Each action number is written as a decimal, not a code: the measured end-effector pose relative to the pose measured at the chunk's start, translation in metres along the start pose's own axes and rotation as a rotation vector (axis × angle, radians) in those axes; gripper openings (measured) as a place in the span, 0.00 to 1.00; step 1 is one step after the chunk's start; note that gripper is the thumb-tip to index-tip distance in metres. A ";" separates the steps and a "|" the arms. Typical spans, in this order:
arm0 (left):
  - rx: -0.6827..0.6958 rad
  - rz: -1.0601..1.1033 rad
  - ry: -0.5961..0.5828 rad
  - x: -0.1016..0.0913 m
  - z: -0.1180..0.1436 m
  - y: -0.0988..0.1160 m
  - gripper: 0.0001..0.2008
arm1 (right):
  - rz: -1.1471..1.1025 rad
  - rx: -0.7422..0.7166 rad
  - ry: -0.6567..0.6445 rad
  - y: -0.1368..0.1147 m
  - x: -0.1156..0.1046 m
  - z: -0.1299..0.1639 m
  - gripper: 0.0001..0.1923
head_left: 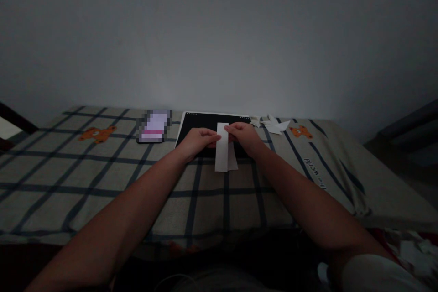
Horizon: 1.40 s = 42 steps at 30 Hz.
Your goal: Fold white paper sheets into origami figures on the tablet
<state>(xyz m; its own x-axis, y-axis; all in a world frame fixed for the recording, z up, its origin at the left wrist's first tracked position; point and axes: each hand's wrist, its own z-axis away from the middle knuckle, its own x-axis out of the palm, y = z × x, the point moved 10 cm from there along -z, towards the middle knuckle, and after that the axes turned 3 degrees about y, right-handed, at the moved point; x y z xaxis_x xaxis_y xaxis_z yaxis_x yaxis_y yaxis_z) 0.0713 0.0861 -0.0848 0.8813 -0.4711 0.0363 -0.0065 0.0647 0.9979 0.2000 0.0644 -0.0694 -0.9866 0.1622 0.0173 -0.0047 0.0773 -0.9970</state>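
A folded white strip of paper [222, 153] is held up between my two hands, its lower end spread into two layers. My left hand [200, 140] pinches its left edge between thumb and fingers. At the upper right edge, my right hand [244, 136] grips the same paper, with the thumb on its front. Behind and below the hands lies a black board with a white border [201, 121], partly covered by them. Several folded white paper pieces [275, 125] rest just right of the board.
A phone with a lit, pixelated screen [154, 126] lies left of the board. The checked cloth [171, 210] with bear prints covers the table, wrinkled at right. A pale wall [219, 36] stands behind the table. White scraps [414, 251] lie at the lower right.
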 end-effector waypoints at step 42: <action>0.092 -0.057 0.150 -0.017 -0.002 0.009 0.14 | 0.050 0.079 -0.132 0.011 0.009 0.001 0.10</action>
<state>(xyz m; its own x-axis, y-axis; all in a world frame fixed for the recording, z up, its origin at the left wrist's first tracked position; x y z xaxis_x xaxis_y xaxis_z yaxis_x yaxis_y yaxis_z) 0.0578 0.0967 -0.0769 0.9419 -0.3351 -0.0224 0.0085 -0.0428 0.9990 0.1913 0.0657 -0.0801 -0.9987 0.0332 -0.0374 0.0372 -0.0059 -0.9993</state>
